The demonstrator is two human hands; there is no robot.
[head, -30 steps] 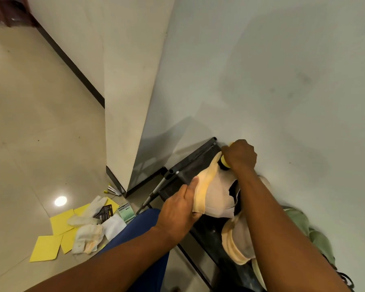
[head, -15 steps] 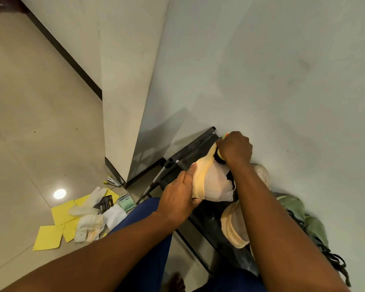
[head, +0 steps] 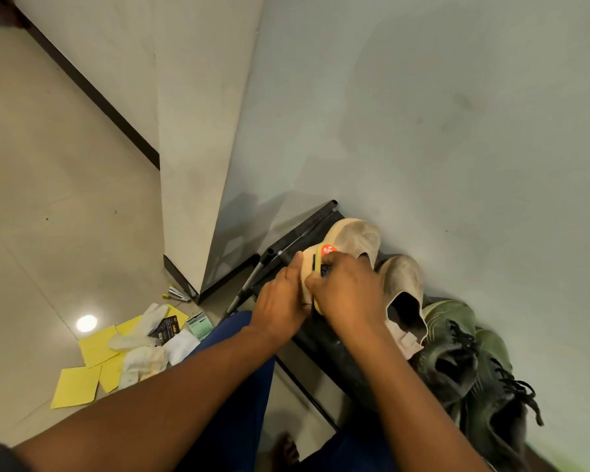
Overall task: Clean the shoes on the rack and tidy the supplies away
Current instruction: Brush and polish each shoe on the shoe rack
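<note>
At the centre of the frame we see a beige shoe (head: 353, 238) lying on the top shelf of the black shoe rack (head: 321, 338), its toe pointing to the upper right toward the grey wall (head: 423, 114). Our left hand (head: 280, 301) has its fingers curled round the shoe's near edge, thumb stretched along it. Our right hand (head: 348, 291) sits just beside the left, its fingers wrapped round a yellow object with a red label (head: 328, 250) that presses against the shoe; what exactly that object is we cannot tell.

Just right of the held shoe a second beige shoe (head: 404, 291) stands on the same shelf with its opening facing us. Further toward the lower right, a pair of green laced shoes (head: 470, 362) rests against the wall.

In the lower left of the frame, on the tiled floor (head: 48, 199), the supplies lie scattered: yellow cloths (head: 77, 386), white gloves (head: 140, 364) on top of them, a black packet (head: 167, 330), and a small green packet (head: 200, 326). A small tool (head: 178, 294) lies near the wall corner.
</note>
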